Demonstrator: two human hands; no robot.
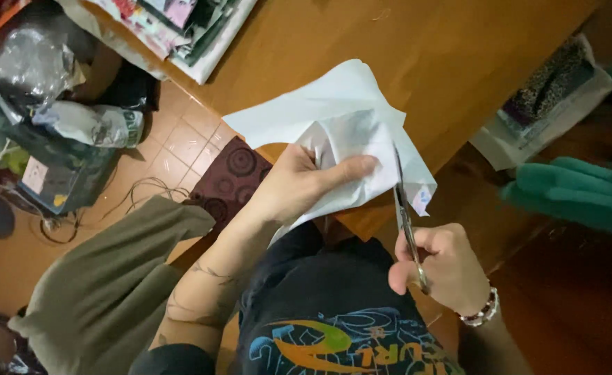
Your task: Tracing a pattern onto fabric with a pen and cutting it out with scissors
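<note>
White fabric (340, 132): a folded, crumpled piece held up over the near edge of the wooden bench (458, 62), its far part draped on the bench top
Left hand (299, 184): closed on the fabric, thumb stretched across the front of the fold, fingers hidden behind it
Right hand (441, 267): wrapped around the handles of the scissors (406, 219), a beaded bracelet (483, 312) at the wrist
Scissor blades: pointing up along the right edge of the fabric, touching or just beside it; whether they are parted cannot be told
Handling (judged): light, limp and easily creased, so it sags wherever unsupported; not fragile, but it will slide and bunch under the blades
Hold point (judged): pinch near the cutting line, as the left hand does, keeping the edge taut
Surroundings: patterned cloth stack (181, 28) at the far-left bench corner, teal fabric (576, 194) to the right, bags on the tiled floor (174, 153)
</note>
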